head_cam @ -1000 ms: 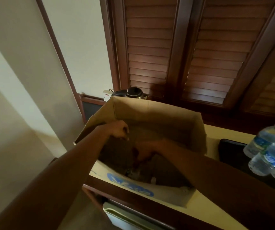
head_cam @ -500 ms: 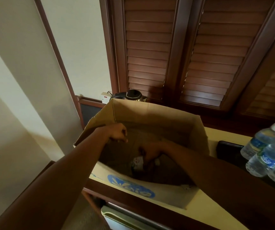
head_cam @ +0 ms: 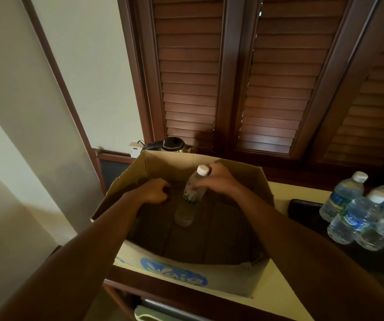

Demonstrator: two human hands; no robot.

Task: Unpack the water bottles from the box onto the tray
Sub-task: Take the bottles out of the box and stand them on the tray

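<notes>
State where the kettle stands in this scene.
In the head view the kettle stands just behind the far left corner of the cardboard box, beside a wall socket and below the wooden shutters.

Clear white-capped bottle [head_cam: 192,191] tilted above box [head_cam: 209,283]

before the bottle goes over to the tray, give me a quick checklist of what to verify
1. Right hand has the bottle gripped near the neck: ok.
2. Cap on the bottle: ok.
3. Bottle bottom above the box rim: not ok, lower part is inside.
4. Left hand steadying the box at its left wall: ok.
5. Free spot on the tray beside the standing bottles: ok, near end looks bare.
6. Box empty after this one: cannot tell, too dark.
</notes>
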